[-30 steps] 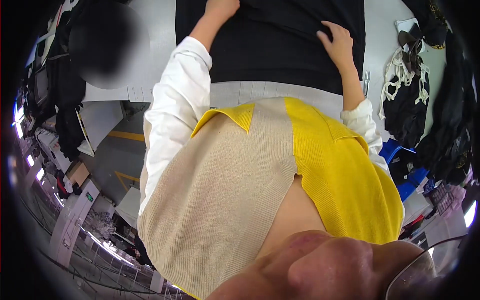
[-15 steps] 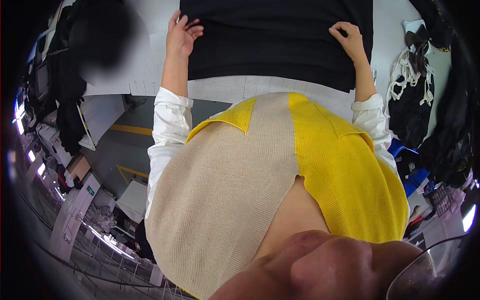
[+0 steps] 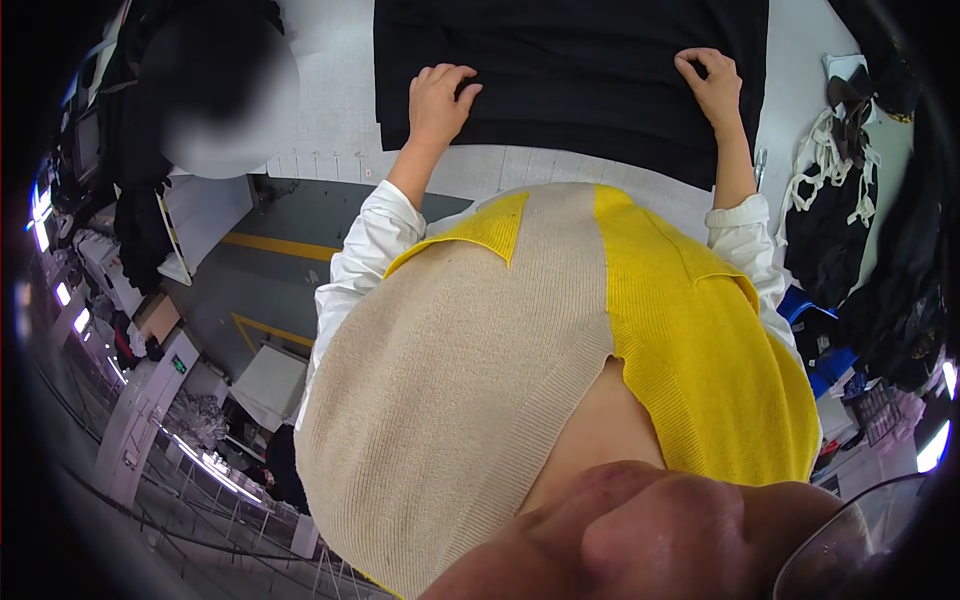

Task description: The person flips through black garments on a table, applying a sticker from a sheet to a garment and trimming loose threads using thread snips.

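Black cloth [image 3: 560, 110] lies flat across the pale worktable, its near edge running close to my body. My left hand [image 3: 438, 105] rests on the left part of the cloth, palm down. Its fingers bend loosely to the right, and the thumb stands apart from them. Toward the cloth's right side is my right hand [image 3: 712, 85], thumb and forefinger tips brought together in a pinch at the fabric surface. How much fabric sits between those tips is too small to make out.
The pale tabletop [image 3: 320, 80] shows left of the cloth, with a blurred dark round shape [image 3: 215, 80] over it. To the right are a black garment with white straps [image 3: 825, 180] and more dark fabric [image 3: 900, 250]. A white box [image 3: 270, 385] stands on the floor.
My left hand has moved right from beside the cloth's left edge onto the cloth, turning palm down. My right hand keeps its pinch. The whole view has shifted slightly.
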`<state>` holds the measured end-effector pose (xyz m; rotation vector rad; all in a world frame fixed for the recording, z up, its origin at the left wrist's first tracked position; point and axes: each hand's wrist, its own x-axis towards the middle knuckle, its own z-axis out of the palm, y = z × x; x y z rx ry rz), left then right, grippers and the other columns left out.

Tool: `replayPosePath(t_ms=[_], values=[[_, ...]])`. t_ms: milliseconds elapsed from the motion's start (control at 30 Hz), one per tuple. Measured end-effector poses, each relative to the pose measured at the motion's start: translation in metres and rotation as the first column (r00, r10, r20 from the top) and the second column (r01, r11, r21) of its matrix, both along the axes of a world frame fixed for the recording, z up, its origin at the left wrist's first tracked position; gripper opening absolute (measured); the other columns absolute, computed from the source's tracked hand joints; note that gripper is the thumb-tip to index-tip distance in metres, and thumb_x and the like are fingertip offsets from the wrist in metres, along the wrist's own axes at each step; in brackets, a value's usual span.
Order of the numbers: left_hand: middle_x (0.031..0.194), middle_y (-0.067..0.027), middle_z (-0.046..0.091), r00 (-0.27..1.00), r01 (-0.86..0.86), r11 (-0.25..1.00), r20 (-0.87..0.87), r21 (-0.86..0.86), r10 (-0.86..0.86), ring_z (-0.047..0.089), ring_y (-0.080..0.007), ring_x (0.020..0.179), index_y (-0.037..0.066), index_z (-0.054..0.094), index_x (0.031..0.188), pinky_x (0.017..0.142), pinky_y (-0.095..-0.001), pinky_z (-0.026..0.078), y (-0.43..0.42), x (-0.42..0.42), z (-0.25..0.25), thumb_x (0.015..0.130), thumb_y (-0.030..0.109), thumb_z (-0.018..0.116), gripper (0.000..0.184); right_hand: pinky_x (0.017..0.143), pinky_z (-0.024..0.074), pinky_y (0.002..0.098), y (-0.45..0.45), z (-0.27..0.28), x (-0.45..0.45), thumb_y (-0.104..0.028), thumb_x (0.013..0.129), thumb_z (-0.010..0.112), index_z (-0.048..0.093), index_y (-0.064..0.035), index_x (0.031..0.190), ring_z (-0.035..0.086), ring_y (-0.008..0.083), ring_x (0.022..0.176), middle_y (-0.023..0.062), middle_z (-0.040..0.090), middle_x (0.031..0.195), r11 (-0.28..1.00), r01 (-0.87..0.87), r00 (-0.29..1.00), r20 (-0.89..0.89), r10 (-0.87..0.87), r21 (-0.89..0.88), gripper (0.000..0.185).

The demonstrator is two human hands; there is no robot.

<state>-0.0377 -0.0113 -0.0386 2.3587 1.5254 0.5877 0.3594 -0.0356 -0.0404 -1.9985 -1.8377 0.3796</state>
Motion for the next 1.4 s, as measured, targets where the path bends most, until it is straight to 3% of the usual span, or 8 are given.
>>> replayPosePath(t_ms=[400, 567, 700, 833, 900, 1000, 1167, 1400], values=[[0.077, -0.0032, 0.059, 1.0, -0.005, 0.999, -0.02, -0.032, 0.004, 0.055, -0.0219, 0.067, 0.008, 0.065, 0.081, 0.064, -0.0296, 0.045, -0.006, -0.006, 0.017, 0.08, 0.016, 0.063, 0.008, 0.085, 0.0418, 0.0284, 0.001, 0.0, -0.003, -0.028, 0.082, 0.065, 0.07, -0.0148, 0.088, 0.056, 0.0177, 0.09, -0.004, 0.065, 0.093, 1.0, 0.015, 1.0, 0.019, -0.015, 0.0, 0.016], [0.078, -0.0101, 0.064, 0.714, 0.011, 0.454, -0.311, -0.891, -0.628, 0.056, -0.0243, 0.064, 0.003, 0.064, 0.075, 0.06, -0.0336, 0.046, -0.042, -0.066, 0.089, 0.088, 0.033, 0.056, 0.033, 0.086, 0.0403, 0.0302, -0.001, -0.009, 0.008, -0.03, 0.081, 0.064, 0.07, -0.0175, 0.09, 0.056, 0.0177, 0.093, -0.0045, 0.065, 0.095, 1.0, 0.008, 0.998, -0.056, -0.009, -0.02, 0.016], [0.074, -0.0116, 0.062, 0.806, -0.081, 0.783, -0.503, -0.617, -0.313, 0.058, -0.0269, 0.064, 0.004, 0.062, 0.075, 0.062, -0.034, 0.047, -0.019, -0.057, 0.097, 0.084, 0.035, 0.06, 0.033, 0.088, 0.0393, 0.032, -0.002, -0.006, 0.007, -0.032, 0.08, 0.064, 0.07, -0.0201, 0.091, 0.055, 0.0179, 0.096, -0.0045, 0.064, 0.097, 0.999, -0.003, 0.987, -0.161, -0.003, -0.035, 0.017], [0.084, -0.0108, 0.058, 0.983, -0.177, 0.984, 0.05, -0.025, 0.178, 0.057, -0.027, 0.072, 0.006, 0.059, 0.089, 0.068, -0.0328, 0.047, 0.042, -0.018, 0.062, 0.082, 0.031, 0.062, 0.026, 0.088, 0.0407, 0.032, -0.013, 0.02, 0.0, -0.029, 0.08, 0.065, 0.07, -0.0198, 0.092, 0.055, 0.0182, 0.097, -0.0022, 0.064, 0.1, 0.995, -0.053, 0.959, -0.282, 0.028, -0.082, 0.016], [0.091, -0.0139, 0.061, 0.969, -0.248, 0.935, 0.075, 0.253, 0.236, 0.058, -0.0256, 0.079, 0.0, 0.055, 0.108, 0.074, -0.0321, 0.047, 0.071, 0.001, 0.053, 0.079, 0.029, 0.064, 0.043, 0.086, 0.042, 0.0312, -0.03, 0.039, -0.003, -0.027, 0.081, 0.065, 0.069, -0.0183, 0.094, 0.056, 0.0188, 0.097, -0.0006, 0.063, 0.102, 0.997, -0.052, 0.994, 0.098, 0.047, 0.049, 0.016], [0.091, -0.0182, 0.063, 0.917, -0.393, 0.908, -0.005, 0.147, 0.398, 0.058, -0.0403, 0.086, 0.002, 0.054, 0.111, 0.081, -0.0393, 0.047, 0.108, 0.015, 0.03, 0.081, 0.01, 0.051, 0.032, 0.085, 0.0433, 0.0304, -0.04, 0.051, 0.002, -0.024, 0.081, 0.065, 0.069, -0.0168, 0.095, 0.056, 0.0193, 0.097, 0.001, 0.062, 0.105, 0.979, -0.112, 0.884, 0.467, 0.02, 0.171, 0.016], [0.092, -0.0136, 0.062, 0.913, -0.309, 0.924, -0.342, -0.223, 0.223, 0.059, -0.028, 0.082, 0.001, 0.057, 0.107, 0.076, -0.0341, 0.048, 0.144, -0.018, 0.022, 0.075, 0.018, 0.061, 0.036, 0.08, 0.0447, 0.0267, -0.054, 0.029, 0.038, -0.02, 0.083, 0.063, 0.067, -0.0137, 0.099, 0.058, 0.0194, 0.088, 0.0033, 0.06, 0.109, 0.989, 0.045, 0.931, 0.352, -0.094, 0.143, 0.018], [0.089, -0.0127, 0.063, 0.97, -0.242, 0.965, 0.002, -0.104, 0.243, 0.06, -0.0277, 0.081, 0.004, 0.061, 0.099, 0.074, -0.0336, 0.048, 0.133, -0.066, 0.023, 0.076, 0.009, 0.06, 0.024, 0.079, 0.0458, 0.0296, -0.044, 0.042, 0.051, -0.023, 0.079, 0.067, 0.067, -0.0154, 0.098, 0.057, 0.0227, 0.09, 0.0059, 0.058, 0.105, 0.905, 0.422, 0.903, -0.063, -0.425, -0.054, 0.02]])
